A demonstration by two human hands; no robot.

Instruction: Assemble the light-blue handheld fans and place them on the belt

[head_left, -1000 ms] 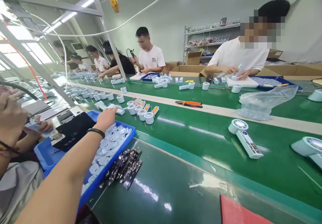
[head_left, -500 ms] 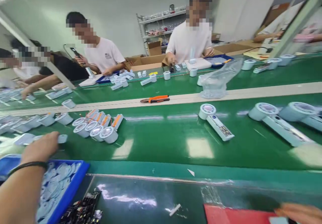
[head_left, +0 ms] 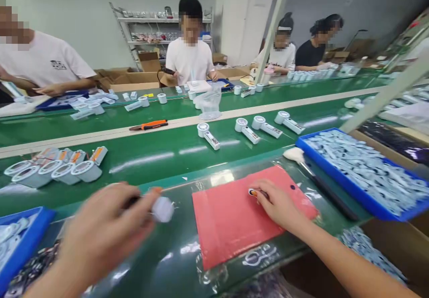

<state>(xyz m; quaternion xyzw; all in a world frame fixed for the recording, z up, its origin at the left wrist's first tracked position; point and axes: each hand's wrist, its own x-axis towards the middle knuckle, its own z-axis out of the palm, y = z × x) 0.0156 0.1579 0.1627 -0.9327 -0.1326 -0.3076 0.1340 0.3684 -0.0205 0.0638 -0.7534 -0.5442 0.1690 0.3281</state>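
My left hand point(head_left: 103, 226), blurred by motion, is closed on a pale plastic part point(head_left: 163, 209) above the dark green bench, left of a red mat point(head_left: 224, 217). Only the part's rounded end shows clearly; my fingers hide the rest. Over the red mat, my right hand point(head_left: 273, 202) pinches a small dark piece with a white rim point(head_left: 251, 192), partly covered by the fingers. A small dark disc point(head_left: 292, 187) lies near the mat's right corner. On the belt beyond stand several pale blue handheld fan bodies point(head_left: 248, 132) with open handles.
A blue tray point(head_left: 355, 199) of pale blue parts stands right, beside a white-headed brush with a black handle point(head_left: 328, 190). Another blue tray point(head_left: 36, 231) sits left, near dark circuit boards point(head_left: 33, 262). Orange pliers point(head_left: 152, 124) lie on the belt's pale strip. Co-workers sit opposite.
My left hand has come from the far left of the belt toward the middle with the pale part. My right hand now shows fully over the red mat. The view has swung right.
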